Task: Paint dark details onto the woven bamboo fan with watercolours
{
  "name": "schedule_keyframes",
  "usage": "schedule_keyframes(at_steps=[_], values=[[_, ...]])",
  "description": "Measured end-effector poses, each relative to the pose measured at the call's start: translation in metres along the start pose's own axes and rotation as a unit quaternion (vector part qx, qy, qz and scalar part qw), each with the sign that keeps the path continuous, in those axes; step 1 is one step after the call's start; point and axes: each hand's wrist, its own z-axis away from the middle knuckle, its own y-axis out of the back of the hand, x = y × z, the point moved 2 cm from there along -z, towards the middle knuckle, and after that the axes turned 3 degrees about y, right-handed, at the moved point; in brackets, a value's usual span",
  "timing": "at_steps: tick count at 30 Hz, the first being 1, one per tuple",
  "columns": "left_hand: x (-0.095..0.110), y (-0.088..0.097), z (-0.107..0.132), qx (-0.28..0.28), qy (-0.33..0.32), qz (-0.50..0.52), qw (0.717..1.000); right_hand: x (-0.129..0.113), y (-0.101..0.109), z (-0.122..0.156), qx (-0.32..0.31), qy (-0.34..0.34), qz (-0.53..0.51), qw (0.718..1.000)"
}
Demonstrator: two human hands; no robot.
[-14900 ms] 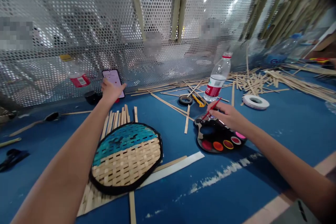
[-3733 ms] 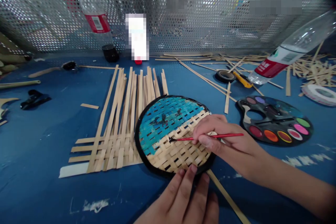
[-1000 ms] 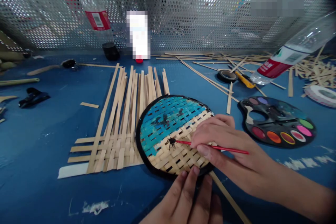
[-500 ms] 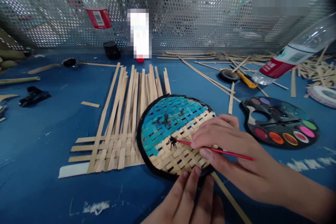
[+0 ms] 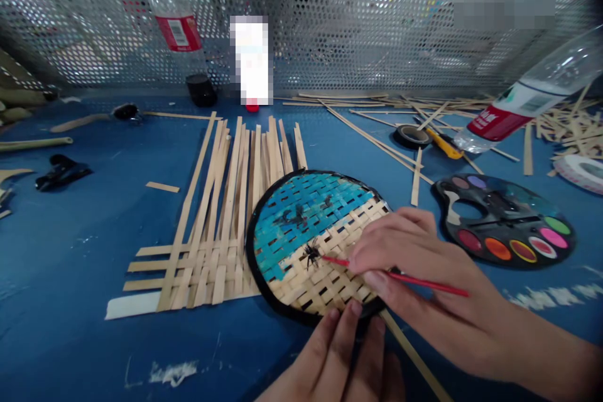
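So, rnd woven disc [image 5: 325, 233], blk rim [image 5: 260, 277], slim brush [image 5: 426, 282] in R hand [image 5: 414, 260]

We see a dim, cool scene, the light flat over the blue table [image 5: 94, 245]. Bright specks shine through the mesh [image 5: 330, 69] across the top of the frame, and the shapes behind it are blurred. Two patches are pixelated: a glaring white one at upper centre, a grey one at upper right. Blackness swallows the upper right corner, and we find the bottle [image 5: 511, 112] at the right edge looking stretched. Soft shadow darkens the table around the left hand [image 5: 334, 358], bottom centre. The fan [image 5: 315, 226] at centre is fairly sharp; the brush [image 5: 428, 283] tip is harder to make out.
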Motion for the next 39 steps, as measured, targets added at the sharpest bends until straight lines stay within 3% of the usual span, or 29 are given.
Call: schedule_keyframes(at_steps=[12, 24, 28, 32, 37, 39], values=[[0.0033, -0.0025, 0.0044, -0.022, -0.015, 0.002, 1.000, -0.0058, 0.0018, 0.0021, -0.005, 0.014, 0.025, 1.000], [0.0032, -0.0021, 0.0012, -0.017, -0.015, 0.006, 1.000, -0.0064, 0.0005, 0.0019, -0.033, 0.008, -0.011, 0.999], [0.0022, -0.0020, 0.0037, -0.019, -0.013, 0.005, 1.000, -0.0076, 0.0028, -0.0002, -0.008, 0.001, 0.002, 1.000], [0.0027, -0.0018, 0.0020, -0.020, -0.012, -0.001, 1.000, -0.0073, 0.0043, -0.0022, -0.039, 0.003, -0.009, 0.999], [0.0025, -0.0013, -0.0001, -0.010, -0.003, 0.005, 1.000, -0.0078, 0.0061, -0.0017, -0.016, 0.018, -0.006, 1.000], [0.0027, -0.0011, 0.0010, -0.028, -0.014, -0.005, 0.999, -0.0085, 0.0056, -0.0014, -0.036, 0.019, -0.024, 0.999]])
